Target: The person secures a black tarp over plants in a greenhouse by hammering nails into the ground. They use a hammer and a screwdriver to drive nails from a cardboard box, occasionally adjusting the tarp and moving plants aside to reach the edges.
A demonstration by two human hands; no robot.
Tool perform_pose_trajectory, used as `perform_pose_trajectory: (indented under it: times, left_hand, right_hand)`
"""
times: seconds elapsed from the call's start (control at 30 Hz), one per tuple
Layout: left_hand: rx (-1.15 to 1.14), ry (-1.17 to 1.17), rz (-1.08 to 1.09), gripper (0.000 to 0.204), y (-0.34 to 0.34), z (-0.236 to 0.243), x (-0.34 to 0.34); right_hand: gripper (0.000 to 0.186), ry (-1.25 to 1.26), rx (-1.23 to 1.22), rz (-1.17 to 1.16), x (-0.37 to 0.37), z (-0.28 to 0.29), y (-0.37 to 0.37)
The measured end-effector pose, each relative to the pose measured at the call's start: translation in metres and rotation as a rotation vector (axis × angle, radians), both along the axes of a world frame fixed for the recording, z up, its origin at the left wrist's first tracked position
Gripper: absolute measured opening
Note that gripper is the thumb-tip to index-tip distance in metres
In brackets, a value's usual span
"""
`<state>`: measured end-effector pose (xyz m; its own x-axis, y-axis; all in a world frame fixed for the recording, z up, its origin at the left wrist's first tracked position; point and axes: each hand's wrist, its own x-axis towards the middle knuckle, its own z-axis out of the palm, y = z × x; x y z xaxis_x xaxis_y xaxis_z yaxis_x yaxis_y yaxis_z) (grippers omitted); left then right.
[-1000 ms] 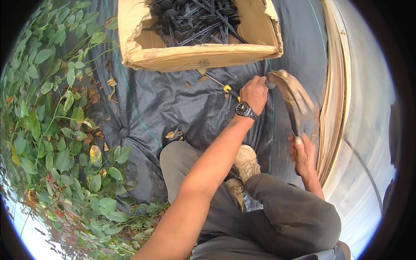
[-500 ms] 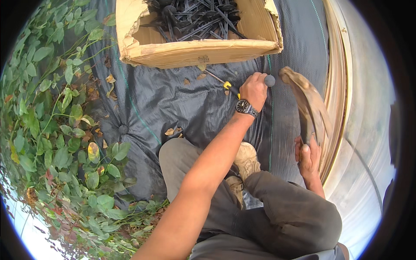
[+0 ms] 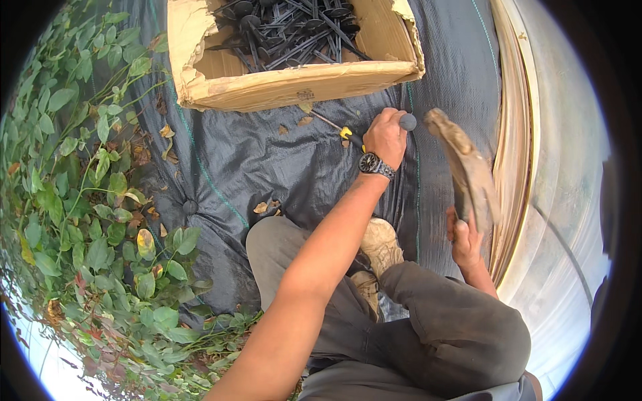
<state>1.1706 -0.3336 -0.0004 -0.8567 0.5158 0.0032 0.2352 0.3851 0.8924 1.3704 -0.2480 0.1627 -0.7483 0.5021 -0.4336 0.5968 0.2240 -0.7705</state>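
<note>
Black ground fabric [image 3: 267,160] covers the soil; on it lie a torn cardboard box [image 3: 294,83] and dry leaves [image 3: 267,206].

The left arm is stretched forward from the lower edge, bare to above the elbow, with a dark wristwatch worn at the wrist. The left hand [image 3: 386,136] is held well out ahead of the knees, knuckles up, its fingers curled shut into a tight grip around a slim upright shaft whose round dark head shows just above the fist. The right forearm is mostly hidden behind the bent right knee. The right hand [image 3: 463,237] is raised beside that knee, closer to the body than the left, its fingers wrapped in a closed grip around a handle, thumb pointing upward.
</note>
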Motion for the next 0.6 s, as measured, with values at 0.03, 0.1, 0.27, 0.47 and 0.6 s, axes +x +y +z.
perform_pose_trajectory:
  times: [0.03,0.1,0.27,0.47,0.6]
  left_hand:
    - [0.010,0.002,-0.001,0.019,0.002,0.000,-0.001]
    - [0.000,-0.039,0.005,0.018,0.004,0.000,0.001]
    - [-0.001,-0.024,0.025,0.015,0.002,-0.003,-0.008]
    - [0.075,-0.040,0.078,0.014,0.006,-0.004,-0.004]
    - [0.078,-0.041,0.086,0.013,0.005,-0.008,-0.008]
  right_hand:
    - [0.049,-0.035,0.021,0.005,0.003,-0.010,0.001]
    - [0.047,-0.254,0.053,0.025,0.003,-0.026,0.003]
    - [0.050,-0.059,-0.075,-0.010,-0.014,0.002,0.003]
    - [0.041,-0.141,0.004,-0.005,0.004,-0.024,0.000]
    - [0.047,-0.257,-0.074,-0.070,0.002,-0.026,-0.001]
